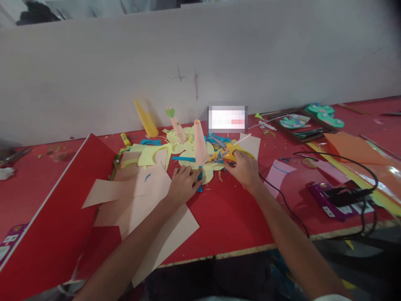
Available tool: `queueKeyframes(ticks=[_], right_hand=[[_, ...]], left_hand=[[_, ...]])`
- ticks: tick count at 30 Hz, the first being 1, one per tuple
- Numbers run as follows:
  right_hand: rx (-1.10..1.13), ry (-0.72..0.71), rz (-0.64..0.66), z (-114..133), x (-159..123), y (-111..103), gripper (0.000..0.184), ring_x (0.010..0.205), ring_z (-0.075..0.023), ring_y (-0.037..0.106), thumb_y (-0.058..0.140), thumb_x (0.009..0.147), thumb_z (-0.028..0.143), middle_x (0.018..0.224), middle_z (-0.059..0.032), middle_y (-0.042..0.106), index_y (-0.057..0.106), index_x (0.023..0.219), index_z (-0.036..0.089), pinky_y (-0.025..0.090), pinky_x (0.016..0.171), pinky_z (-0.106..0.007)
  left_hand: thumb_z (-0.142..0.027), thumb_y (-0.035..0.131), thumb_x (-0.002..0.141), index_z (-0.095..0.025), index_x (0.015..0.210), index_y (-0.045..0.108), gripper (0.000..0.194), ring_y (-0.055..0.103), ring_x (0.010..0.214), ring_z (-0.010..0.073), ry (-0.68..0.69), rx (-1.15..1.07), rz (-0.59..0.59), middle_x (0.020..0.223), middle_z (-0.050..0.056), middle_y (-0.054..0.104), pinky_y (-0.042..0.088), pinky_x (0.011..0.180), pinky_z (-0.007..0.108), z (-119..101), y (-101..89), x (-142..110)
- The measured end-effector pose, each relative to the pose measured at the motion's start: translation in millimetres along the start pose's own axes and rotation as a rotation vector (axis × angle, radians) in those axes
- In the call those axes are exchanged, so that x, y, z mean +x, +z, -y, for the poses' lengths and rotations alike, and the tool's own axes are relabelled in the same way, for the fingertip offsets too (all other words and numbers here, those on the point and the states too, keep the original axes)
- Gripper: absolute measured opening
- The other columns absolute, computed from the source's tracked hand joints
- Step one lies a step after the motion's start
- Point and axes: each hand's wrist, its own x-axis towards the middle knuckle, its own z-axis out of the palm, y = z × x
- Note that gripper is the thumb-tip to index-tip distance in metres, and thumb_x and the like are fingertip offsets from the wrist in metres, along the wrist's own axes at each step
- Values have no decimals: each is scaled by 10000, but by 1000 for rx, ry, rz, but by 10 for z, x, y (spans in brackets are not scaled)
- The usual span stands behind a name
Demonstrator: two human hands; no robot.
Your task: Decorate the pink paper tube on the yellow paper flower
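My right hand is wrapped round a yellow glue gun with a patterned body and a pale stick at its back. Its nozzle points left, towards the foot of a pale pink paper cone. The cone stands upright on a light yellow flower-shaped base. My left hand is at the base's front left, its fingertips closed on a short blue strip. Behind my left hand lies a longer blue strip that reaches the cone. Whether the nozzle touches anything is unclear.
Cream sheets lie under my left forearm. Another pink cone and a yellow cone stand near the wall. On the right are a purple power strip with black cables and a dark frame. A red panel leans left.
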Motion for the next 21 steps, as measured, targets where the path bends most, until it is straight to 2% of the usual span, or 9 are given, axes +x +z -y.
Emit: queueKeyframes(ticks=[3, 6, 14, 21], right_hand=[[6, 6, 8, 2, 0, 0, 278, 860, -263, 657, 612, 915, 456, 903, -119, 738, 618, 962, 182, 337, 700, -321], [4, 12, 7, -7, -3, 13, 282, 862, -263, 661, 622, 909, 464, 904, -109, 739, 620, 964, 187, 337, 696, -320], [12, 21, 25, -1, 0, 7, 269, 851, -263, 662, 631, 903, 443, 905, -113, 741, 625, 968, 183, 340, 693, -324], [15, 33, 25, 13, 2, -14, 253, 843, -258, 658, 637, 904, 430, 911, -108, 745, 623, 970, 186, 326, 683, -319]], left_hand=[[-493, 503, 1033, -186, 1437, 559, 510, 563, 1083, 297, -4, -19, -40, 1088, 114, 671, 394, 921, 432, 1, -9, -6], [-474, 503, 1038, -175, 1435, 550, 499, 572, 1067, 293, -4, -36, -76, 1091, 116, 686, 395, 917, 426, -4, -32, -10], [-430, 602, 1002, -193, 1433, 549, 495, 584, 1065, 295, 10, -6, -38, 1078, 104, 693, 384, 897, 420, 4, -7, -9], [-430, 517, 1042, -190, 1382, 597, 425, 575, 1092, 289, -19, -13, -64, 1108, 108, 683, 395, 916, 428, 13, -6, -18]])
